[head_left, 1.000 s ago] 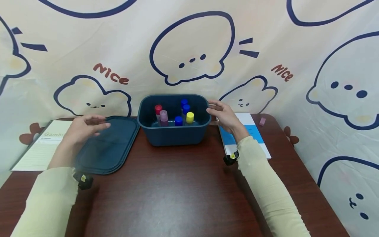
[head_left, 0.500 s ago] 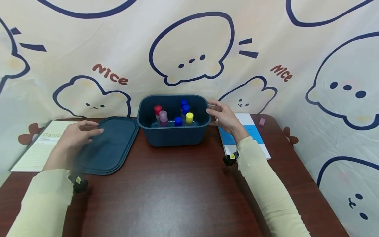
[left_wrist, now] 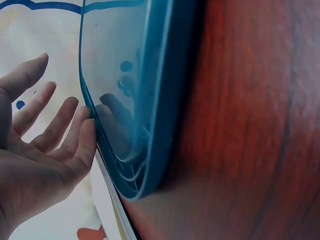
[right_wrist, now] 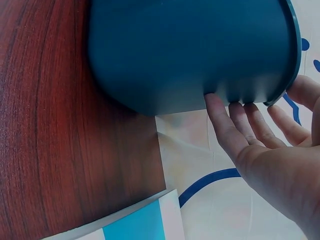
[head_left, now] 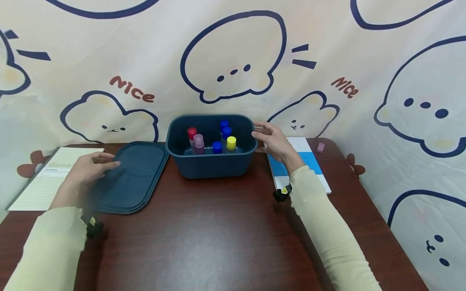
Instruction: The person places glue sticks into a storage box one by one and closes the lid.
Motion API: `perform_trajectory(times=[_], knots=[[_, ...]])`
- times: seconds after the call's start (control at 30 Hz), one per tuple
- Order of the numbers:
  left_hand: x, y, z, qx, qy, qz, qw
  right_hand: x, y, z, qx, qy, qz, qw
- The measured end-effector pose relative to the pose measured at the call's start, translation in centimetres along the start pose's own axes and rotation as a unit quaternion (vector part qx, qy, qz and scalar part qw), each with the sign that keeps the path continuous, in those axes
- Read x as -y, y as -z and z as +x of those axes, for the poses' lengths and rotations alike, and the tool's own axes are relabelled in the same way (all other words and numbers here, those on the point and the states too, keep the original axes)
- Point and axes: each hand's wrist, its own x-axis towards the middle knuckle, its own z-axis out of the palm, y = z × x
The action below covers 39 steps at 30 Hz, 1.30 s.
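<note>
A dark blue plastic bin stands at the back of the table, with several upright capped tubes inside; their caps are red, purple, blue and yellow. At its right end, my right hand rests fingertips against the outer wall, as the right wrist view shows, with the thumb by the rim. Left of the bin lies a flat dark blue lid with a raised edge. My left hand is beside the lid's left edge, fingers loosely bent and holding nothing; in the left wrist view its fingertips are right at that edge.
A lined notebook lies on the far left, partly under the left hand's view. A blue and white booklet is under the right forearm, and a small pink block sits near the back right corner. A printed curtain hangs behind.
My left hand has moved left and toward me, from over the lid to its left edge. The right hand stays at the bin's right end. The head view has shifted slightly.
</note>
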Motion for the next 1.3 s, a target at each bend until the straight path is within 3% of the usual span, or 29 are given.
perform_trajectory(times=[0.37,0.6,0.83,1.3], knots=[[1.3,-0.2,0.4,-0.062,0.009,-0.009,0.9980,0.1,-0.1,0.0,0.002,0.000,0.001,1.000],[2.3,-0.2,0.7,-0.044,0.027,0.012,0.9986,0.3,-0.2,-0.1,0.004,0.000,0.007,1.000],[3.0,-0.3,0.9,-0.018,0.001,0.048,0.9987,0.2,-0.2,-0.1,0.001,0.001,0.004,1.000],[2.7,-0.2,0.0,-0.014,-0.016,0.070,0.9973,0.1,0.0,0.0,0.000,0.001,0.002,1.000]])
